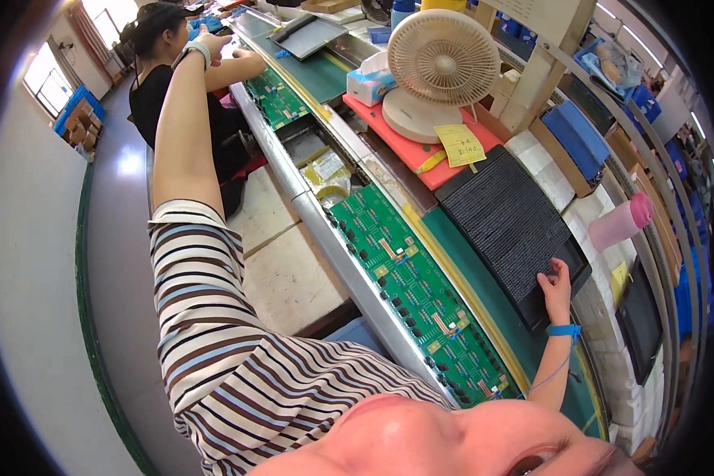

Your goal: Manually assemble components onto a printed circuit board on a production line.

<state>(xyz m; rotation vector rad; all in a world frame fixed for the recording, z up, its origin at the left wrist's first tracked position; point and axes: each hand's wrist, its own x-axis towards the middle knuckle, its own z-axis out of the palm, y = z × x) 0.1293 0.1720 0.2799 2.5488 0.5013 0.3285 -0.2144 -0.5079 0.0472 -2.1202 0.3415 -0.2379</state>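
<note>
My left arm reaches far forward on the left, a pale band on its wrist. My left hand [208, 41] is small at that distance, its fingers apart, beside a co-worker's arm [242, 67]; I make out nothing in it. My right hand [558, 289], with a blue wrist strap [563, 330] and thin cord, is over the near right part of a black tray [516, 230] lined with rows of small dark parts. Its thumb and fingers are bent but apart. Between my arms, a long green circuit board [412, 285] carrying many components lies along the line's rails.
Another green circuit board [274, 97] lies farther up the line, near the seated co-worker [155, 79]. A beige fan [444, 59] and a tissue box [370, 83] stand on a red board [389, 143]. A pink bottle [620, 222] stands right of the tray.
</note>
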